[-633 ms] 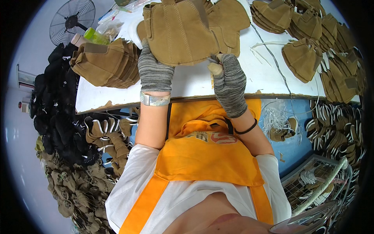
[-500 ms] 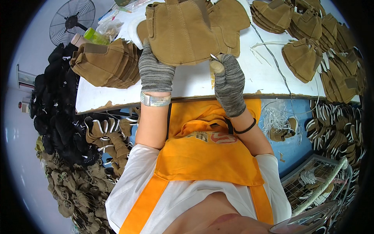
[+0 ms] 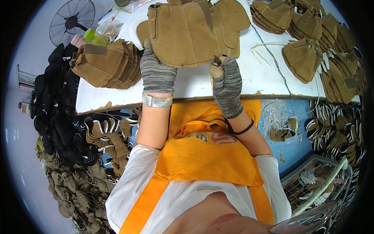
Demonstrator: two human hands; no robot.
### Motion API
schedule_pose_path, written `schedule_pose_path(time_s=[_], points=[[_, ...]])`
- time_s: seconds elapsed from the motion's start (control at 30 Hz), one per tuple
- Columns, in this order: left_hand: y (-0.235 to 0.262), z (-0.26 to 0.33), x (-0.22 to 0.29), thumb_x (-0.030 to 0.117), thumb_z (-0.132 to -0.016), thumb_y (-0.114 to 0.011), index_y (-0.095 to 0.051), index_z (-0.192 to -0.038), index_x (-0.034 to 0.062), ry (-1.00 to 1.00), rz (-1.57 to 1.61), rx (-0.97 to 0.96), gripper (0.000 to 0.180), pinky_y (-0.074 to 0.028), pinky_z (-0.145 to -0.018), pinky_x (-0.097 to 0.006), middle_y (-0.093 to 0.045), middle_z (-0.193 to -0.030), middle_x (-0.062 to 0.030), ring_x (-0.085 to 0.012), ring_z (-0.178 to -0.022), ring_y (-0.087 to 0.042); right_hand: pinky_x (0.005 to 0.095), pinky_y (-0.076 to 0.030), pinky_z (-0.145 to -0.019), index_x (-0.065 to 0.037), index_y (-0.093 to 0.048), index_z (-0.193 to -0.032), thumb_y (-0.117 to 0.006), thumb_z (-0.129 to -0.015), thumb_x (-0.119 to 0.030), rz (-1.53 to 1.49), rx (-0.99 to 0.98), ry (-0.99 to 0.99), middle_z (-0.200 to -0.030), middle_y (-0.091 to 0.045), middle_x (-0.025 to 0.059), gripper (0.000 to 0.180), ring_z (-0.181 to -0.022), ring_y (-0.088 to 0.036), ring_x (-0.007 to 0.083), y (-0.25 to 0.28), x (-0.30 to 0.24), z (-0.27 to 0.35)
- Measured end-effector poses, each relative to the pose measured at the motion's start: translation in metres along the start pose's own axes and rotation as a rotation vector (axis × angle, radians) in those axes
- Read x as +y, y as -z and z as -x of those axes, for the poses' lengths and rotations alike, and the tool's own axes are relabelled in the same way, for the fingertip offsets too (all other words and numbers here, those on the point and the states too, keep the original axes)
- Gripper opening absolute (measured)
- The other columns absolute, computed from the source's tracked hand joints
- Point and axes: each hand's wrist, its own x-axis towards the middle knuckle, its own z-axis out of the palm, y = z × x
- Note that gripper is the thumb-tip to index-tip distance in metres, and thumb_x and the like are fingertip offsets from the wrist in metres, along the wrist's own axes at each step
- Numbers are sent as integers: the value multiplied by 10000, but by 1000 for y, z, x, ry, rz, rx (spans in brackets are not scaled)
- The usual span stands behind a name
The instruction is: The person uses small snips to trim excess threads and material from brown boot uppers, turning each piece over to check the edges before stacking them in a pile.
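Left grey-knit-gloved hand [image 3: 158,73]: we pinch one brown stitched suede piece [image 3: 185,37]
Right grey-knit-gloved hand [image 3: 227,86]: closed round one small dark tool [image 3: 217,61]
Just leftward: one brown suede stack [image 3: 102,65]

The brown stitched piece [image 3: 185,37] and the left hand [image 3: 159,74] have shifted slightly toward 4 o'clock. The right hand [image 3: 227,89] has edged toward 8 o'clock; a small dark object [image 3: 217,61] now pokes from its fingertips, where a pale tip showed just before.

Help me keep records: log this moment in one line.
left hand: holds brown piece; right hand: holds partly hidden small tool near piece's edge; brown stack: on white table
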Motion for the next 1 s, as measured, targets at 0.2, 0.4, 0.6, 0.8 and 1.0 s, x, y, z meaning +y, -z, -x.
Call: schedule_pose_path(time_s=[0.2, 0.4, 0.6, 0.8, 1.0], points=[[-11, 9, 5, 206, -1004, -321, -394, -1327, 33, 2, -27, 37, 373, -446, -972, -396, -483, -1314, -128, -257, -1182, -495, 295, -475, -781, 15, -576, -1008, -571, -906, -134, -65, -40, -7, -924, -613, 73, 180, -818, -570, 170, 6, 2, 2], [-16, 11, 6, 184, -1004, -326, -418, -1319, 39, 53, 97, 59, 358, -447, -971, -380, -510, -1288, -129, -244, -1193, -487, 276, -446, -753, -9, -569, -943, -538, -931, -178, -380, 83, -217, -867, -561, 66, 172, -786, -514, 152, 5, 6, 5], [5, 5, 0, 304, -988, -385, -469, -1294, 68, 181, 356, -242, 396, -398, -1013, -460, -506, -1305, -131, -286, -1198, -482, 233, -413, -735, -34, -555, -969, -564, -930, -223, -462, 89, -376, -870, -530, 5, 194, -781, -457, 94, 29, -1, -21], [2, 15, -5, 373, -960, -427, -453, -1314, 83, 191, 449, -289, 458, -365, -1034, -491, -491, -1319, -129, -306, -1203, -474, 214, -432, -655, -17, -620, -986, -609, -902, -293, -446, 88, -443, -813, -596, 17, 289, -712, -524, 75, 46, -31, -43], [-2, 18, -7, 332, -933, -503, -298, -1402, 73, -410, -88, -329, 574, -365, -1045, -438, -418, -1358, -115, -268, -1215, -452, 221, -442, -626, 3, -626, -970, -582, -895, -378, -526, -239, -504, -764, -604, 20, 391, -676, -530, 84, 58, -42, -37]])
